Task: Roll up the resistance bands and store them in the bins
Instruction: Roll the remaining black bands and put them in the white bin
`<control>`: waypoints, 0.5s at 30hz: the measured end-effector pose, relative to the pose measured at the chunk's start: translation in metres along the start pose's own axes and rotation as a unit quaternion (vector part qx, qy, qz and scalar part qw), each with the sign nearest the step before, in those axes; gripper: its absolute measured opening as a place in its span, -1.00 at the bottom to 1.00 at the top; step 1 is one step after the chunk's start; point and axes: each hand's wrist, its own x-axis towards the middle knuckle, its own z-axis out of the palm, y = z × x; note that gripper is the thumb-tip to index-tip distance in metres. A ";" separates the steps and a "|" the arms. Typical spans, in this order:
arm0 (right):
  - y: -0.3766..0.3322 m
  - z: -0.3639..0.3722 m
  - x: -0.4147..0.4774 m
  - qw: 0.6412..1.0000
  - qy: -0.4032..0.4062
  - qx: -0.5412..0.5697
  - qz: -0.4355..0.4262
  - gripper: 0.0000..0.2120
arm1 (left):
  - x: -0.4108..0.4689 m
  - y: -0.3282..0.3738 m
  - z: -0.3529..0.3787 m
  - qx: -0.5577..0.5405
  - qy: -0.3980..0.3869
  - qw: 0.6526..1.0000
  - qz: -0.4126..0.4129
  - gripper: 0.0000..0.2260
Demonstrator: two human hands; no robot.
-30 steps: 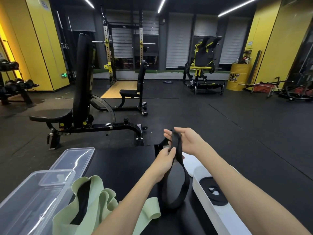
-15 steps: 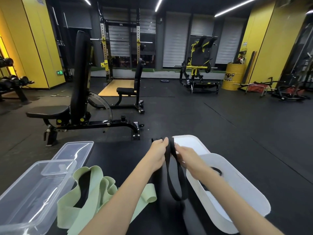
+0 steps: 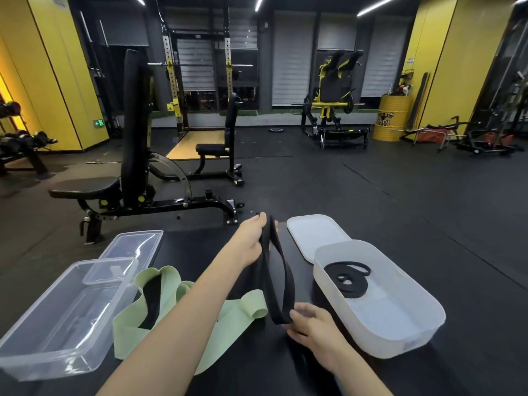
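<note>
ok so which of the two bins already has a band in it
The frosted white bin on the right: a coiled black band lies inside it. The clear bin on the left shows none.

- The left hand (image 3: 251, 241) is gripping the top of a black band (image 3: 287, 284), holding the loop up at 11 o'clock from the right hand (image 3: 311, 324).
- The right hand is pinching the loop's lower end, at 6 o'clock in the view.
- A green band (image 3: 134, 338) is lying crumpled at 7 o'clock, passing under the left forearm.
- A clear bin (image 3: 57, 318) is sitting at 8 o'clock, just beside the green band, with a clear lid (image 3: 134, 244) overlapping its far corner.
- A white bin (image 3: 385, 335) is sitting at 4 o'clock, holding a black coil (image 3: 347, 277).
- A white lid (image 3: 314, 232) is lying at the white bin's 11 o'clock.
- A bench (image 3: 134, 132) is standing at 10 o'clock.
</note>
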 end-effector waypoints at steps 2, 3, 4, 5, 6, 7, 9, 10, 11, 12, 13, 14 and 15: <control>0.004 -0.001 -0.003 0.998 -0.027 0.061 0.014 -0.89 | -0.001 0.000 0.000 0.016 0.016 1.000 -0.001 -0.77; 0.005 0.000 -0.005 0.995 -0.040 0.092 0.021 -0.89 | -0.001 0.000 0.000 0.011 0.022 1.000 -0.004 -0.78; 0.008 -0.001 -0.005 0.990 -0.052 0.128 0.027 -0.88 | -0.001 -0.001 0.000 0.007 0.026 1.000 -0.008 -0.80; 0.009 -0.001 -0.006 0.983 -0.062 0.168 0.032 -0.86 | -0.001 -0.001 0.000 0.006 0.027 1.000 -0.011 -0.80; 0.012 -0.002 -0.006 0.976 -0.069 0.205 0.033 -0.84 | -0.002 -0.001 0.000 0.008 0.026 1.000 -0.012 -0.80; 0.013 -0.002 -0.006 0.967 -0.072 0.240 0.033 -0.81 | -0.002 -0.001 0.000 0.006 0.025 1.000 -0.012 -0.80; 0.014 -0.002 -0.009 0.947 -0.076 0.309 0.030 -0.78 | -0.002 -0.003 0.001 -0.007 0.025 1.000 -0.007 -0.80; 0.013 -0.003 -0.010 0.933 -0.079 0.350 0.027 -0.76 | -0.002 -0.003 0.001 -0.018 0.027 0.999 -0.006 -0.79; 0.012 -0.002 -0.013 0.917 -0.080 0.390 0.022 -0.70 | -0.001 -0.005 0.001 -0.033 0.028 0.999 -0.008 -0.78; 0.011 -0.003 -0.016 0.901 -0.083 0.425 0.012 -0.59 | -0.001 -0.005 0.001 -0.049 0.032 0.998 -0.009 -0.76; 0.010 -0.004 -0.018 0.885 -0.090 0.457 0.008 -0.48 | 0.000 -0.005 0.001 -0.066 0.035 0.997 -0.009 -0.75; 0.009 -0.005 -0.020 0.869 -0.099 0.485 0.006 -0.42 | 0.001 -0.005 0.001 -0.082 0.040 0.996 -0.008 -0.74; 0.009 -0.007 -0.022 0.857 -0.108 0.504 0.012 -0.41 | 0.002 -0.004 0.001 -0.096 0.043 0.994 -0.007 -0.74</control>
